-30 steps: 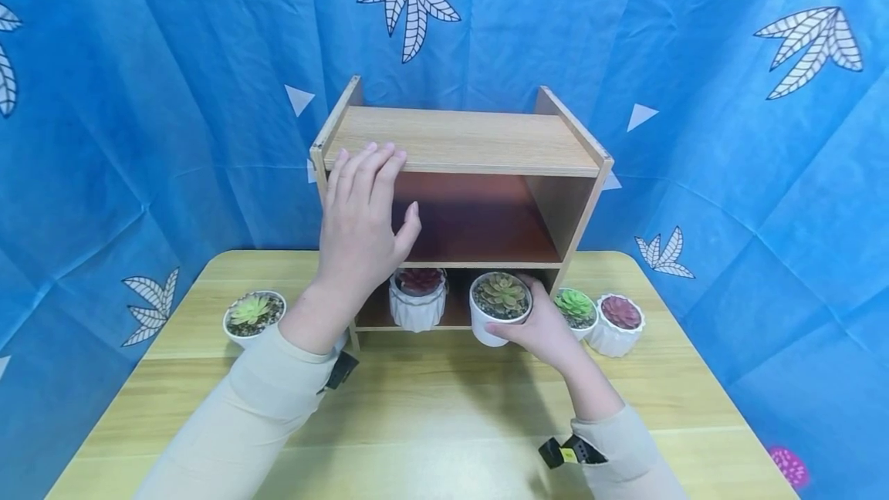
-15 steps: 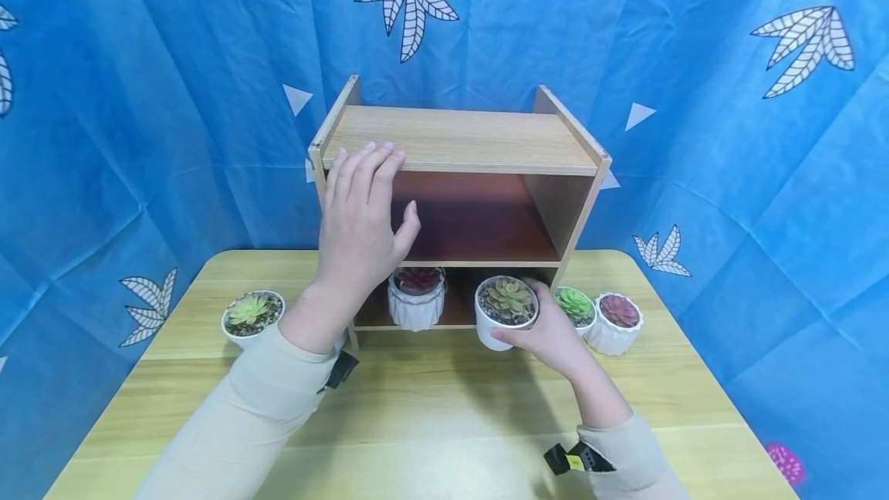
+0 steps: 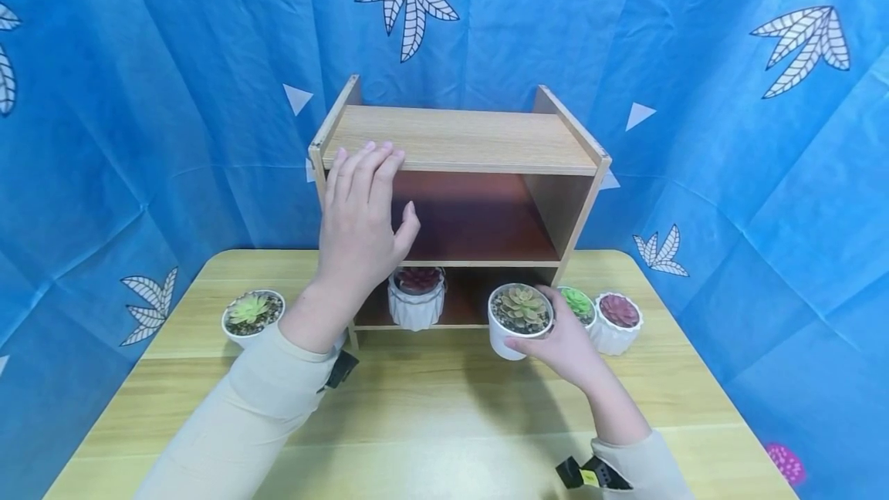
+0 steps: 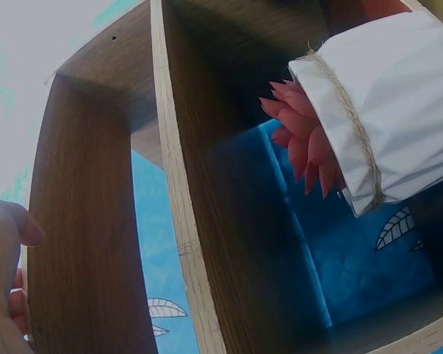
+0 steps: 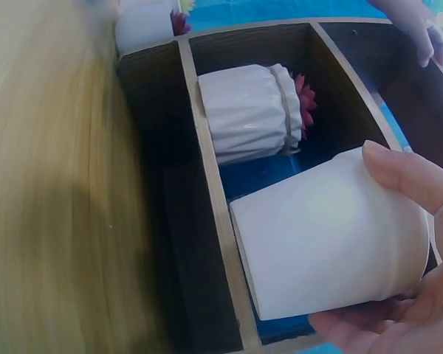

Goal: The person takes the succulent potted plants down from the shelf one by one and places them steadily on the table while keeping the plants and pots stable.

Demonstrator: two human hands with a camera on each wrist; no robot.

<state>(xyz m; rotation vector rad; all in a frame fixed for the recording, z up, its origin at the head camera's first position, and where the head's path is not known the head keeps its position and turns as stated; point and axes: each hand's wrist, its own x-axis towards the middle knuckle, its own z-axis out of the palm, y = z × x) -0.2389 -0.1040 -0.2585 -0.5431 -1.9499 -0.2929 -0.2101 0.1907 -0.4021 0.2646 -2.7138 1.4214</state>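
Observation:
My right hand [image 3: 572, 346] grips a smooth white pot holding an olive-green succulent [image 3: 521, 309], thumb and fingers around its side. That pot is held in front of the lower compartment's right part; in the right wrist view the white pot [image 5: 321, 243] hides some of the compartment. My left hand [image 3: 361, 226] rests with straight fingers at the upper left front of the wooden shelf [image 3: 458, 137]. Inside the lower compartment, toward the left, stands a fluted white pot with a dark red succulent [image 3: 418, 303]. Twine [image 4: 351, 118] circles that pot near its rim.
On the table [image 3: 417, 423], a light green succulent [image 3: 252, 313] stands left of the shelf. To the right are a bright green succulent [image 3: 578, 305], partly behind my right hand, and a reddish one [image 3: 618, 322]. A blue curtain [image 3: 229, 99] hangs behind.
My right hand and the olive-green succulent have shifted right and slightly toward me, away from the red succulent. The left hand has stayed put on the shelf.

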